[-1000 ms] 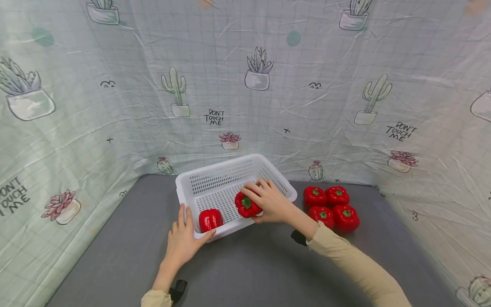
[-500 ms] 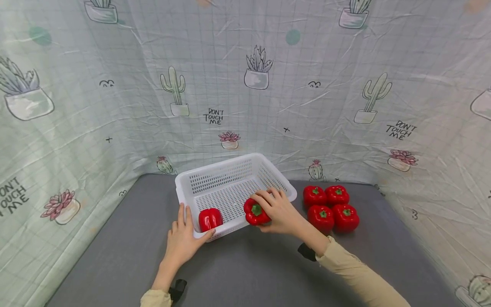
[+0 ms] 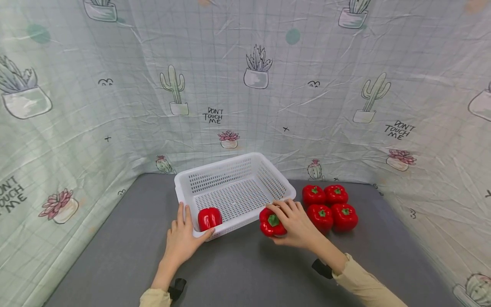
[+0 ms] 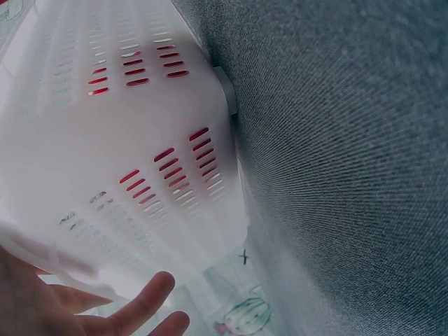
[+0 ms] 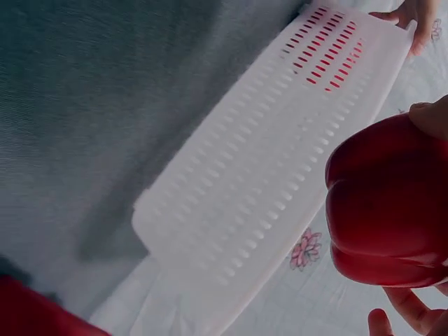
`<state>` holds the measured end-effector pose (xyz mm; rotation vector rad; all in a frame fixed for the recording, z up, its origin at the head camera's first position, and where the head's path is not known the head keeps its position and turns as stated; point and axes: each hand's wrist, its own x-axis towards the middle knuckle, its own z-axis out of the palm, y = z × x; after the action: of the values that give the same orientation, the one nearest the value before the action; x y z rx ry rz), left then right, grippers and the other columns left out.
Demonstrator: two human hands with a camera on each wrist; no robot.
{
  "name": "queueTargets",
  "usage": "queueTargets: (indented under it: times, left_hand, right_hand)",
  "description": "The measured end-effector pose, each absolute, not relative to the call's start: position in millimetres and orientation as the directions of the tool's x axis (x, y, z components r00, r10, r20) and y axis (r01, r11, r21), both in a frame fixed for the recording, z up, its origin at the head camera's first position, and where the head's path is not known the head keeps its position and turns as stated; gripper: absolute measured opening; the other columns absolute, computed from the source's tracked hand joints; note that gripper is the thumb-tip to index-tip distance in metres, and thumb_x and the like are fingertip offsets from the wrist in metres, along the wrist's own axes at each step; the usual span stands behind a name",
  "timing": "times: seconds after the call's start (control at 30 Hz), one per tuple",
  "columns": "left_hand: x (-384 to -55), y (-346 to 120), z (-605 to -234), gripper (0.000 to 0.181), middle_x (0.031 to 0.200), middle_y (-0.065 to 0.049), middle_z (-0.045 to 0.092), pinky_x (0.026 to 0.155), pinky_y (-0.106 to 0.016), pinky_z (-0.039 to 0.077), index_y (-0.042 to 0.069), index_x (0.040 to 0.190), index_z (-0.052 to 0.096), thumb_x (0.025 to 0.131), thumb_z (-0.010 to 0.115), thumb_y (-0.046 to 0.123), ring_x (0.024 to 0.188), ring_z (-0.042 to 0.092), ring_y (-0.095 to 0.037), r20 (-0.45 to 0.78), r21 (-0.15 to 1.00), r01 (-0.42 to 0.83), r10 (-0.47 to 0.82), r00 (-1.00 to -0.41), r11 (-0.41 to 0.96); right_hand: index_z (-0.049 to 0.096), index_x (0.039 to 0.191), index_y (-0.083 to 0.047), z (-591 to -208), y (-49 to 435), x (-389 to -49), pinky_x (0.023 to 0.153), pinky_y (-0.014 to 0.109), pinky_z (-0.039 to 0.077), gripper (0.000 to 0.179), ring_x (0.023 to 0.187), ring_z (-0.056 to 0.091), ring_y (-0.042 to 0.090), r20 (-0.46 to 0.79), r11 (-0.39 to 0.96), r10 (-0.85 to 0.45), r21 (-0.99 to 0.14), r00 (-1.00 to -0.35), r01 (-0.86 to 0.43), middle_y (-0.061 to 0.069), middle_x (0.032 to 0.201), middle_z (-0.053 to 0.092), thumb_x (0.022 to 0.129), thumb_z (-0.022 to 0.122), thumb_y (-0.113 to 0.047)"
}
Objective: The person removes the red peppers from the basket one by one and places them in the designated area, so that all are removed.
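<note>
My right hand [image 3: 297, 226] grips a red bell pepper [image 3: 270, 225] from above, its green stem facing me. The pepper is just outside the front right rim of the white slotted plastic basket [image 3: 234, 224], over the table; the right wrist view shows its lobed underside [image 5: 388, 210]. My left hand [image 3: 182, 238] rests at the basket's front left corner, thumb along the rim and fingers extended beside the left wall. In the left wrist view, the fingers [image 4: 143, 304] are spread near the basket wall. Another red bell pepper [image 3: 209, 219] lies inside the basket's near left corner.
Several red bell peppers [image 3: 321, 217] stand close together, stems up, on the grey tabletop [image 3: 238, 273] right of the basket. A patterned cloth [image 3: 215, 55] hangs behind and along both sides.
My right hand has carried the bell pepper from over the basket rightward and toward me, past the front rim. My left hand stays at the basket corner.
</note>
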<state>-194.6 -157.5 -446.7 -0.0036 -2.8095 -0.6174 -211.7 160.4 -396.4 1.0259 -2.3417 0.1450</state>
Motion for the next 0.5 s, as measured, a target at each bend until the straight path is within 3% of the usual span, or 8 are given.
queueTargets:
  times: [0.5]
  left_hand:
    - [-194,-157,-445,0.106,0.15,-0.021,0.006,0.086,-0.06,0.036,-0.003,0.142,0.015,0.07,0.061,0.062,0.108,0.04,-0.044,0.222,0.423,0.041,-0.06,-0.973,0.905]
  right_hand:
    - [0.051,0.12,-0.015,-417,196,-186,0.08,0.04,0.045,0.088,0.096,0.045,0.016,0.538,0.773,-0.549,0.037,-0.639,-0.633,0.002,0.11,0.054,0.044,0.082,-0.046]
